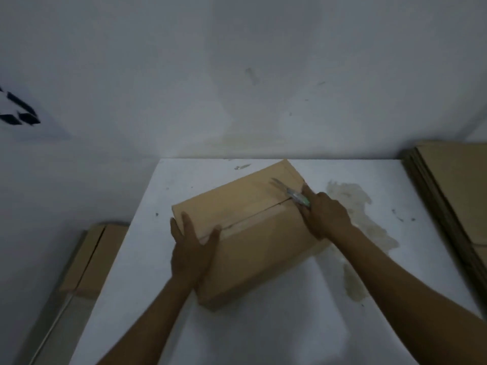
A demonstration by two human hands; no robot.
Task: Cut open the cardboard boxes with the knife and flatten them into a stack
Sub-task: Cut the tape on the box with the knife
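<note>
A closed brown cardboard box (250, 233) sits at an angle on the white table (263, 333). A seam runs along the middle of its top. My left hand (191, 248) lies on the box's near left corner, fingers straight on the top and thumb spread along the edge. My right hand (325, 216) grips a knife (292, 193) with a greenish handle at the box's far right end. The blade lies over the top, close to the end of the seam.
A stack of flattened cardboard sheets (453, 201) lies at the table's right edge. Another brown box (92, 259) stands off the table's left side, lower down. A yellowish stain (369, 219) marks the table right of the box. A white wall rises behind.
</note>
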